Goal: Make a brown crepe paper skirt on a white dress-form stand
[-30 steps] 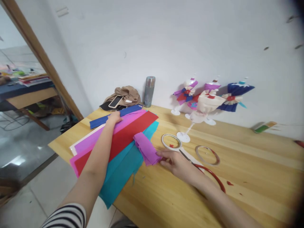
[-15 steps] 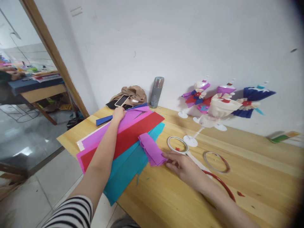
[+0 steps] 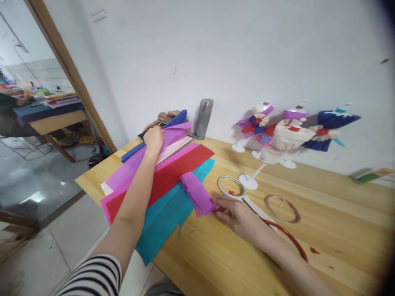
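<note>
My left hand (image 3: 154, 142) is closed on the edge of a purple crepe paper sheet (image 3: 175, 133) and holds it up off the stack. A blue crepe paper strip (image 3: 175, 119) rises along with it; whether my fingers grip that too is hidden. Pale pink paper (image 3: 175, 149) shows underneath. Nearer me lie a red sheet (image 3: 182, 168) and teal sheets (image 3: 168, 218). My right hand (image 3: 236, 213) pinches the lower right corner of a folded purple crepe paper piece (image 3: 197, 195), which rests over the teal paper.
A grey flask (image 3: 204, 119) stands by the wall, beside brown cloth (image 3: 160, 119). Several dressed goblet-shaped figures (image 3: 290, 139) are at the back right. Tape rolls (image 3: 231, 187), a red curved band (image 3: 288, 236) and scraps lie on the wooden table (image 3: 348, 213). Beyond the doorway, a person sits at another table.
My left hand has raised the purple sheet and the blue strip, which tilt upward, uncovering pale pink paper and covering the phone. My right hand stays in place on the folded piece.
</note>
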Motion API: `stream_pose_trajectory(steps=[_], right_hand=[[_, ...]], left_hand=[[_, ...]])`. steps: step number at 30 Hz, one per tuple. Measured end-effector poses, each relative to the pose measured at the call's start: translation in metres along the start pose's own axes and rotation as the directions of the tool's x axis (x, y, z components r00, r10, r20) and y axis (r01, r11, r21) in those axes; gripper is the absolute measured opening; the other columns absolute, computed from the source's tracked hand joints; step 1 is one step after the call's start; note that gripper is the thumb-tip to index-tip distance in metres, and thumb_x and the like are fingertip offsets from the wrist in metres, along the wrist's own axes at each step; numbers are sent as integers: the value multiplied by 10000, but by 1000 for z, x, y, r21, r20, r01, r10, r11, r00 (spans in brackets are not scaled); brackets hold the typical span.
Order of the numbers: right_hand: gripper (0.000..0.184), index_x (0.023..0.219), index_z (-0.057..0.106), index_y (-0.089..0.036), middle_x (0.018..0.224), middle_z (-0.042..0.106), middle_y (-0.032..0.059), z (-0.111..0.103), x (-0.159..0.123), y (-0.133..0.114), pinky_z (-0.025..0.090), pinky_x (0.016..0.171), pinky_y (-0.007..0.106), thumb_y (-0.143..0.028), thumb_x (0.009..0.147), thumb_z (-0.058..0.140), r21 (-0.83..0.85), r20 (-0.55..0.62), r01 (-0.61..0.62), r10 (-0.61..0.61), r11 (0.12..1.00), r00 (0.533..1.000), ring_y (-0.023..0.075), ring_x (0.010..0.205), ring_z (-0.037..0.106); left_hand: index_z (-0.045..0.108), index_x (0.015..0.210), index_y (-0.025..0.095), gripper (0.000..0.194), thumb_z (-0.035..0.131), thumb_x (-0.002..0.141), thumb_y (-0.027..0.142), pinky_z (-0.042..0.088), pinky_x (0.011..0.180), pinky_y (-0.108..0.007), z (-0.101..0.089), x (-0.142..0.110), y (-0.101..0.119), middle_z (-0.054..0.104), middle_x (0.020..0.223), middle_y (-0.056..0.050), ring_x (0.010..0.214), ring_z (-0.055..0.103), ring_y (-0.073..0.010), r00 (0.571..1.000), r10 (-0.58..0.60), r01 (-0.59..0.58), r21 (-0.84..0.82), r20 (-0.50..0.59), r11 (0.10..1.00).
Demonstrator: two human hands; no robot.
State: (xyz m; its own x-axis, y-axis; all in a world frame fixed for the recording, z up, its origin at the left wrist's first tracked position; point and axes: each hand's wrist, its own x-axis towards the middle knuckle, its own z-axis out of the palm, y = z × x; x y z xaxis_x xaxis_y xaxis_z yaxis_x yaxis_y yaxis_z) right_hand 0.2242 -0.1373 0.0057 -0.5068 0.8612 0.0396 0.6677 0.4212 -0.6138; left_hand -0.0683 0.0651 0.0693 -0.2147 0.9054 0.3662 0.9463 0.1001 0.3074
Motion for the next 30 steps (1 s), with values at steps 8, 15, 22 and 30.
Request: stream_pose_trajectory(steps=[8,15,22,30], right_hand=[[307,1076,745,-164,1159,742,146,3,0,1,559,916,413,-116,888,507,-35,10,3,-3,999,1000,274,1041,709],[305,1103,736,-153,1201,729,157,5,-1,4,551,959,439,-115,894,517,-40,22,4,-4,999,1000,290,1104,694],[297,1041,743,-159,1156,741,153,3,1,2,562,913,414,-66,879,511,-62,38,22,-20,998,999,277,1045,710],[292,1070,737,-165,1193,727,156,4,0,5,567,918,421,-84,883,528,-73,35,33,-30,997,999,286,1086,701]], left_hand=[[646,1280,100,450,299,1051,273,504,978,-454,-13,-5,8,682,1252,-238,1173,653,-360,1000,-12,9,195,13,981],[721,1200,155,352,683,883,303,548,953,-317,11,-24,27,740,1192,-161,1135,698,-282,879,130,-247,204,459,947],[720,1207,135,377,715,835,199,525,1029,-381,31,-39,46,719,1251,-180,1195,671,-314,810,167,-331,203,562,922],[665,1271,92,405,374,992,140,536,1003,-415,11,-16,14,694,1246,-238,1220,660,-324,939,73,-157,231,336,960]])
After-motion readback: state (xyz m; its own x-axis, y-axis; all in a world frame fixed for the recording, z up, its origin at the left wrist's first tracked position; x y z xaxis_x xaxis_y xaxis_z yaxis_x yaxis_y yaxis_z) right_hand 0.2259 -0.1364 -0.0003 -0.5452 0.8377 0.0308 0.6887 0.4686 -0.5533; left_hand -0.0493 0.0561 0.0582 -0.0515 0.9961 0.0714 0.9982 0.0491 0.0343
